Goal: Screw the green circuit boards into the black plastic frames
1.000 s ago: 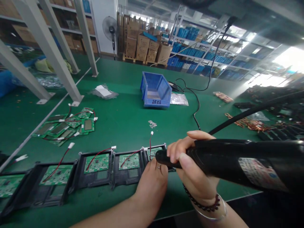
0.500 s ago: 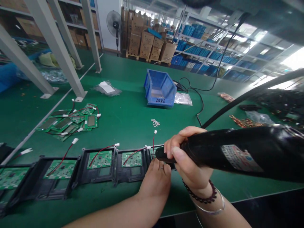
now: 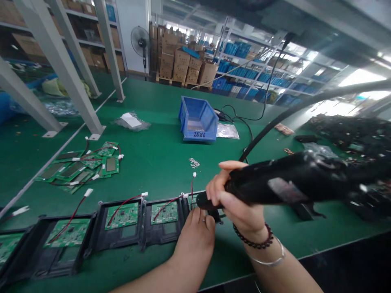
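A warehouse of shelving and stacked cartons lay behind a green worktable (image 3: 159, 150). Along its near edge ran a row of black housings (image 3: 122, 226) holding green circuit boards. The right hand (image 3: 236, 203) was wrapped tightly around a black electric screwdriver (image 3: 281, 185), tip down over the rightmost housing. The left hand (image 3: 195, 238) lay flat, fingers pressing that housing. A blue bin (image 3: 198, 120) stood mid-table.

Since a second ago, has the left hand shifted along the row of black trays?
No. The left hand rests on the same rightmost tray, beside the red wire; only the camera view has shifted.
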A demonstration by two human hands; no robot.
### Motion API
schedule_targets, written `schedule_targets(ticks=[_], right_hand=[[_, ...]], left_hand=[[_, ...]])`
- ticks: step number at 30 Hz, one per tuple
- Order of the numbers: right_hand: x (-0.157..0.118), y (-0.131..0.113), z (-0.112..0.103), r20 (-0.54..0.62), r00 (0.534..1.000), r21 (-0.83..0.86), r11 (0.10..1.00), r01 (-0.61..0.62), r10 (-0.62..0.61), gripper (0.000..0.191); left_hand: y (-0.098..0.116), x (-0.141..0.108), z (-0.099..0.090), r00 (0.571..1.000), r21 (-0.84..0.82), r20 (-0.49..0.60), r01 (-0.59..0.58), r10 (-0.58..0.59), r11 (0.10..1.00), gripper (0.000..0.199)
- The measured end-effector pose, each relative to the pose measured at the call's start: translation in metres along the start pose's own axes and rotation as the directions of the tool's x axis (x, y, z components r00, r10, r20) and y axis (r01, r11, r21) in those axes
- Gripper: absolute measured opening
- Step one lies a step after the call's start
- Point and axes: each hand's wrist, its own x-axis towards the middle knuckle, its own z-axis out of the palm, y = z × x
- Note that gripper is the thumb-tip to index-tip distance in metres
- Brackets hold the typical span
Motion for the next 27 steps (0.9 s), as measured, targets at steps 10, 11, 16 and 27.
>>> schedule_targets(ticks=[10,11,16,27], right_hand=[[0.056,0.045,-0.041,-0.482,0.840,-0.231,0.961,0.154,-0.250,0.030],[0.057,0.053,-0.040,-0.475,0.845,-0.228,0.962,0.149,-0.244,0.029],[0.060,0.073,-0.032,-0.438,0.863,-0.237,0.959,0.158,-0.251,0.031],[0.057,0.071,-0.031,-0.413,0.868,-0.253,0.951,0.179,-0.274,0.028]], left_hand=[[-0.009,0.001,-0.022,0.999,-0.019,0.028,-0.029,0.030,0.999,0.016],[-0.009,0.000,-0.024,0.999,-0.031,0.010,-0.041,0.042,0.999,0.016],[-0.011,0.000,-0.025,0.997,-0.064,-0.021,-0.072,0.071,0.995,0.013],[-0.015,0.003,-0.019,0.999,-0.153,-0.039,-0.044,0.039,0.987,0.011]])
